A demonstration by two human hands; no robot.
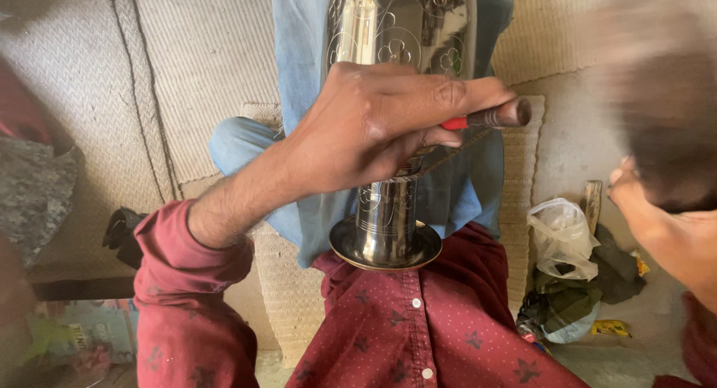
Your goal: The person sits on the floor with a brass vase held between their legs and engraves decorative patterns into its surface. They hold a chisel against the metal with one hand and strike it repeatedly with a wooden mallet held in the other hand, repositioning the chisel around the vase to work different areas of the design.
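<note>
A shiny metal vase [399, 29] engraved with floral patterns lies along my lap, its round foot [385, 246] pressed against my maroon shirt. My left hand [381, 123] rests on the vase's lower body and grips a dark metal punch with a red band [489, 118], tip pointing right. A thin cord [441, 160] wraps the vase's neck below that hand. My right hand [657, 224] is raised at the right edge, closed on a blurred dark tool [657, 112] that looks like a hammer.
My legs in blue jeans [299, 74] lie on a woven beige mat [202, 67]. A white plastic bag [560, 235], a wooden piece [591, 201], dark cloth and a yellow wrapper [609, 327] sit at the right. A dark object [121, 227] lies at the left.
</note>
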